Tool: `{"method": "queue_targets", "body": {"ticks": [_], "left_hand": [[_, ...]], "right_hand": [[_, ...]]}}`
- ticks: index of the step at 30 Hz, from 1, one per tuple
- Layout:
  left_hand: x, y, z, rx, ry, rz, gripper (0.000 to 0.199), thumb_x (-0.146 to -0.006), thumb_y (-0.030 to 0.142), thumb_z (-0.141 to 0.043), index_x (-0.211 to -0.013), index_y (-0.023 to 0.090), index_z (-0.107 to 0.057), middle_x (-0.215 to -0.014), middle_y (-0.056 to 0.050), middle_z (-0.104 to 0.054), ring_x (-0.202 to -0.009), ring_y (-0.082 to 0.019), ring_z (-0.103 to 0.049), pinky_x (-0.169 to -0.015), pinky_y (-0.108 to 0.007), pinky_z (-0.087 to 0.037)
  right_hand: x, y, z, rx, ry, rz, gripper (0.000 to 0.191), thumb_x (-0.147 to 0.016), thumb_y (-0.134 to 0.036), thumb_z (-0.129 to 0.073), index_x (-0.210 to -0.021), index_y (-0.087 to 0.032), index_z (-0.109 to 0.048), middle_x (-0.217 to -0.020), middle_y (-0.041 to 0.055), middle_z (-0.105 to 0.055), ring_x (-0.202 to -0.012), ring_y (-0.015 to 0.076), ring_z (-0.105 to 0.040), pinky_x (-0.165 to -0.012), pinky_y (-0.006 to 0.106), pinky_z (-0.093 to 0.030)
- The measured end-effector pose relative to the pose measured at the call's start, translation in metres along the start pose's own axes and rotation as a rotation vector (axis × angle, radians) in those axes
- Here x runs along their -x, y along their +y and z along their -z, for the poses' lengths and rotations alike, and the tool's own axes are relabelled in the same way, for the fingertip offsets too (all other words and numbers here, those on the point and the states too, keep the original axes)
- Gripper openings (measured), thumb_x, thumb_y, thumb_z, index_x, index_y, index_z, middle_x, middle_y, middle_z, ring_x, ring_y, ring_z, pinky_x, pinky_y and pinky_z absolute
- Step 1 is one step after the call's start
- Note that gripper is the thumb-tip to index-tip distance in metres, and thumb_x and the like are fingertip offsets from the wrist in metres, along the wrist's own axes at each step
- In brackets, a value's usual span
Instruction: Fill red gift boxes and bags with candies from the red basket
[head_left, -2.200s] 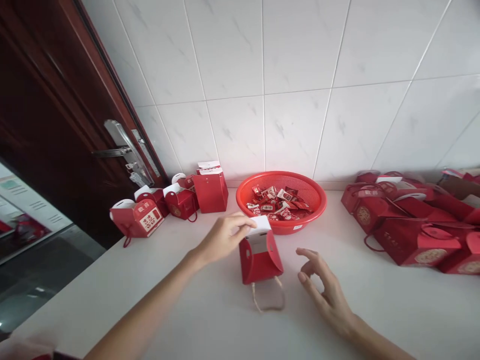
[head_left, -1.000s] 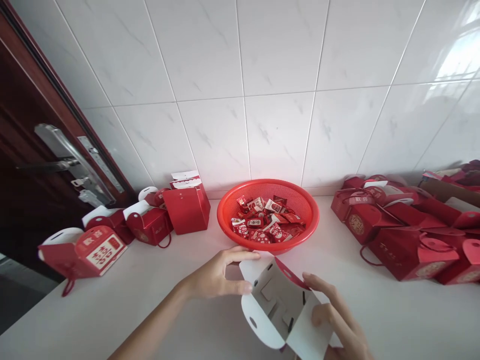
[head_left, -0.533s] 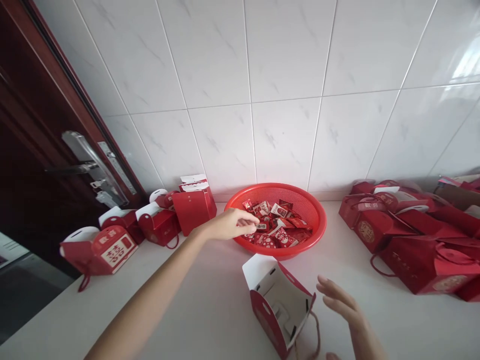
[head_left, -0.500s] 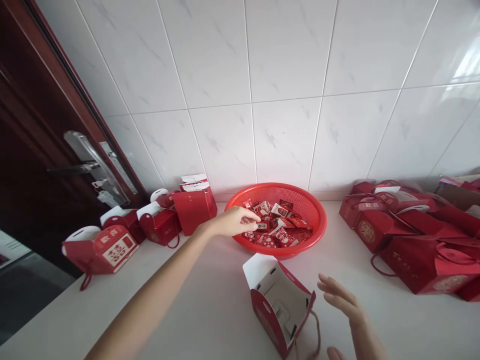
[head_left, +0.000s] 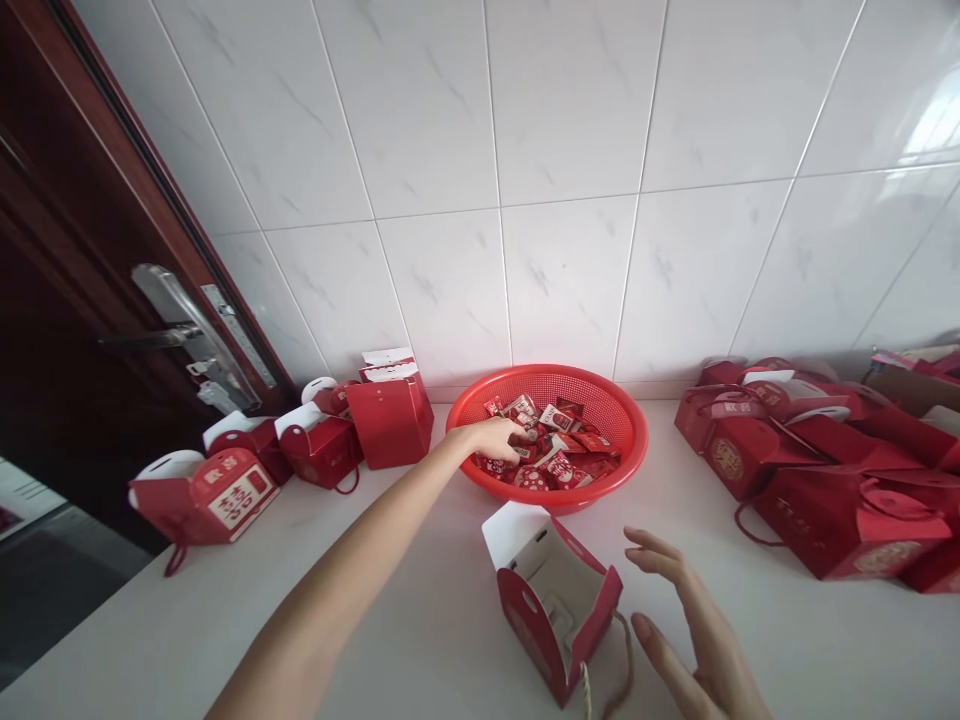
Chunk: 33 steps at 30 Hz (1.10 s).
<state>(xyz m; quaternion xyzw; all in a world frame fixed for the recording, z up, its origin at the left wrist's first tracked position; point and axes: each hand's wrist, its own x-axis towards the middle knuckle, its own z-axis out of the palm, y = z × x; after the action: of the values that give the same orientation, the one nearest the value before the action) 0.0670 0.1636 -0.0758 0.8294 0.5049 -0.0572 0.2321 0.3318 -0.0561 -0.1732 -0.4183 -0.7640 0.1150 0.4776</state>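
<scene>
A red plastic basket [head_left: 637, 455] holds many red-wrapped candies [head_left: 559, 467]. My left hand [head_left: 496, 438] reaches over its left rim, fingers curled down among the candies; the fingertips are partly hidden, and whatever they pinch is too small to make out. In front of the basket an open red box [head_left: 529, 625] with a white inside and a cord handle stands on the white table [head_left: 427, 610]. Just right of this box, my right hand [head_left: 686, 620] hovers with its fingers apart, holding nothing.
Several red boxes [head_left: 217, 500] stand on the left by the dark door [head_left: 67, 300], near a taller red stack [head_left: 390, 420]. Many more closed red boxes [head_left: 825, 525] crowd the right side. A tiled wall [head_left: 570, 280] rises behind the basket.
My left hand has moved slightly down and its fingers have curled in among the candies. My right hand has come a little further into view, with its thumb now visible beside the box.
</scene>
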Motion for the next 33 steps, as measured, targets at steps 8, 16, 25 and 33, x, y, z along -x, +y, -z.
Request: {"method": "queue_targets", "body": {"ticks": [8, 16, 25, 33], "left_hand": [[0.002, 0.004, 0.002, 0.03, -0.104, 0.006, 0.026, -0.066, 0.044, -0.072, -0.079, 0.022, -0.071, -0.071, 0.002, -0.063, -0.069, -0.019, -0.058, -0.058, -0.026, -0.038], [0.001, 0.001, 0.002, 0.096, -0.208, -0.056, 0.044, -0.06, 0.041, -0.078, -0.1, 0.023, -0.072, -0.107, 0.0, -0.072, -0.102, -0.024, -0.064, -0.082, -0.027, -0.047], [-0.005, -0.007, -0.004, 0.136, -0.196, -0.089, 0.063, -0.054, 0.034, -0.082, -0.115, 0.022, -0.071, -0.109, -0.004, -0.074, -0.099, -0.026, -0.067, -0.08, -0.029, -0.052], [-0.004, -0.006, -0.002, 0.192, -0.189, -0.095, 0.071, -0.054, 0.037, -0.086, -0.121, 0.022, -0.069, -0.13, -0.007, -0.067, -0.105, -0.026, -0.066, -0.08, -0.027, -0.051]], "right_hand": [[-0.003, -0.002, -0.001, 0.013, 0.009, 0.003, 0.029, -0.097, -0.025, -0.052, -0.126, -0.026, -0.052, -0.135, 0.011, -0.062, -0.122, 0.0201, -0.064, -0.092, 0.027, -0.058], [-0.004, 0.0, -0.004, -0.014, -0.011, 0.008, 0.027, -0.095, -0.021, -0.052, -0.122, -0.026, -0.053, -0.134, 0.0116, -0.061, -0.118, 0.0208, -0.065, -0.087, 0.028, -0.059], [-0.006, -0.004, -0.004, -0.019, -0.009, -0.001, 0.023, -0.095, -0.02, -0.052, -0.118, -0.024, -0.056, -0.131, 0.0134, -0.063, -0.114, 0.0218, -0.067, -0.085, 0.03, -0.06], [-0.008, -0.007, -0.003, -0.035, -0.016, 0.001, 0.02, -0.095, -0.018, -0.05, -0.112, -0.024, -0.058, -0.129, 0.013, -0.064, -0.111, 0.0211, -0.068, -0.083, 0.029, -0.06]]}}
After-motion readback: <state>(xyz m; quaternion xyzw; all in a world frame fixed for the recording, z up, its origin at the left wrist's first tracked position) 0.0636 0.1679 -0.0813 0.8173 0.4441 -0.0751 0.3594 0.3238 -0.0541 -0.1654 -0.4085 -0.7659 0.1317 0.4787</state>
